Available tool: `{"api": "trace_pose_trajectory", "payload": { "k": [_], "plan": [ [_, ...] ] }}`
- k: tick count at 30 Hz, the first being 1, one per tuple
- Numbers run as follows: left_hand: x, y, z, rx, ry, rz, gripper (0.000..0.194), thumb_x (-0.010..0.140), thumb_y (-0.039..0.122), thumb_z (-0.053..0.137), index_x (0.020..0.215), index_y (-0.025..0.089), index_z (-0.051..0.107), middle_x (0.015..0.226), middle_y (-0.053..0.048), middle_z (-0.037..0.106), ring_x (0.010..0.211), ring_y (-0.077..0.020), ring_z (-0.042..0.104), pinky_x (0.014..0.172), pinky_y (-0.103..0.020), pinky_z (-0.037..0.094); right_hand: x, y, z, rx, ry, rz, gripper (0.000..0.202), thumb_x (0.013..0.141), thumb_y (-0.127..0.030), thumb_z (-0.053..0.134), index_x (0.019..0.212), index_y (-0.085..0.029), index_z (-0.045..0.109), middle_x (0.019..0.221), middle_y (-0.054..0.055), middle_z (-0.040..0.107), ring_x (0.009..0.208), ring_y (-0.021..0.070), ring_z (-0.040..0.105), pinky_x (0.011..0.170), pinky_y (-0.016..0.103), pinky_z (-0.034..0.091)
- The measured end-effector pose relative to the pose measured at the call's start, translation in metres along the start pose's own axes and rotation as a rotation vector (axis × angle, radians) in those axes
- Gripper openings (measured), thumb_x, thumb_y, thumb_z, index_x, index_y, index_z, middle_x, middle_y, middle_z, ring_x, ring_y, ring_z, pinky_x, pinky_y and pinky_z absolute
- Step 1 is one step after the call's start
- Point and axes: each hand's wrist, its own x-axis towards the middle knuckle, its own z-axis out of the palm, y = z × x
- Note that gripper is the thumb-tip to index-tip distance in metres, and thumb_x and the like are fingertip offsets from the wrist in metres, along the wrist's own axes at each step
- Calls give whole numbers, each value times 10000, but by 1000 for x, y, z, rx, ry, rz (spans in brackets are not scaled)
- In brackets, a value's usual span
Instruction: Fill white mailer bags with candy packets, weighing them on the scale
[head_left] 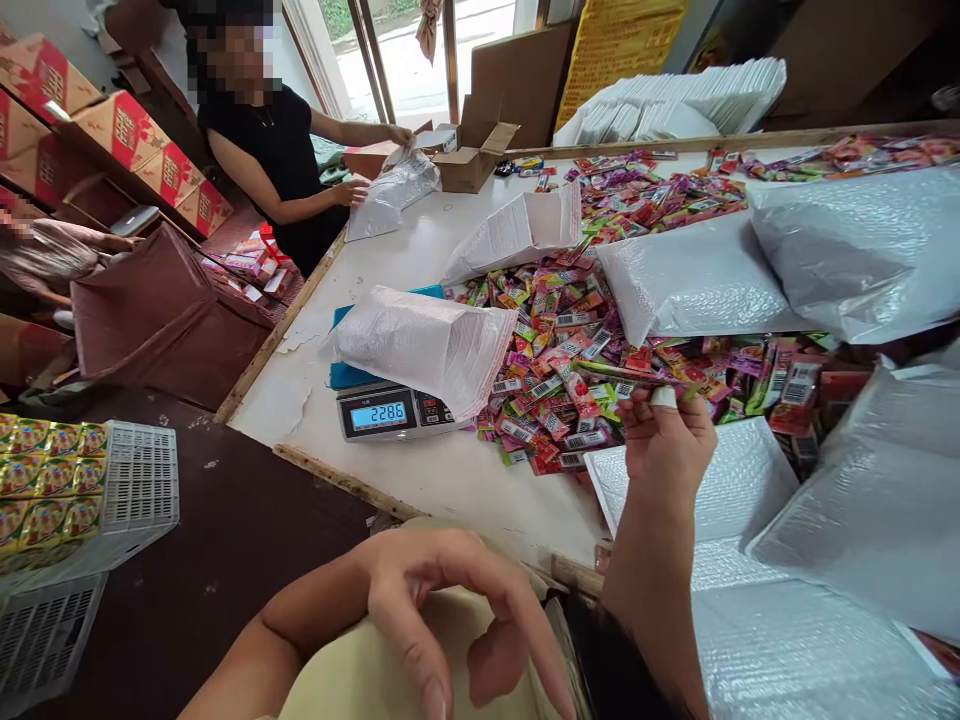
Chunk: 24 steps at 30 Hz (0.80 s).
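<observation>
My right hand [671,435], with a white wrap on one finger, pinches a thin candy packet [626,374] above the pile. Under it spreads a heap of small colourful candy packets [559,385]. My left hand [450,590] hangs in front of my body, its fingers bent and apart, holding nothing. On the digital scale [375,412] lies a white bubble mailer [405,340], its mouth gaping toward the pile. The lit display seems to read 228.6. A flat bubble mailer [694,475] rests right by my right hand.
Filled bubble mailers [690,275] lie on the pile at right, more mailers [825,640] near me. A co-worker [259,140] handles a mailer [394,190] across the table, beside a cardboard box [474,160]. Wooden strips [337,482] edge the table. A white crate [141,475] stands left.
</observation>
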Motion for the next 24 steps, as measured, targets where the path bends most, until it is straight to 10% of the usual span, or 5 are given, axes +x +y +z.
{"api": "trace_pose_trajectory", "payload": {
  "k": [4, 12, 17, 24],
  "plan": [
    [-3, -7, -1, -14, 49, 79, 556, 637, 325, 885, 1129, 108, 745, 636, -41, 621, 566, -159, 588, 597, -276, 482, 3, -3, 2, -695, 105, -177, 641, 712, -319, 705, 1285, -167, 460, 635, -46, 576, 625, 199, 579, 644, 328, 466],
    [0, -6, -9, -23, 63, 148, 565, 663, 274, 865, 1179, 87, 731, 643, -44, 627, 557, -150, 585, 566, -250, 476, -36, 18, 124, -731, -821, -212, 331, 845, -339, 581, 1103, -175, 705, 872, 57, 714, 702, 174, 633, 728, 311, 494],
    [-2, -7, -15, -32, 40, 157, 597, 637, 231, 882, 1191, 80, 720, 660, -51, 641, 565, -158, 595, 560, -243, 488, -36, 32, 188, -1029, -831, -241, 463, 868, -153, 500, 1307, -125, 646, 1020, 137, 755, 967, 282, 695, 895, 381, 486],
    [-3, -3, -15, -25, 90, 136, 554, 639, 280, 891, 1129, 79, 728, 646, -41, 636, 559, -158, 592, 554, -242, 479, -30, 48, 217, -1100, -794, -221, 385, 858, -144, 496, 1177, -119, 709, 1084, 193, 740, 1039, 330, 679, 860, 367, 482]
  ]
}}
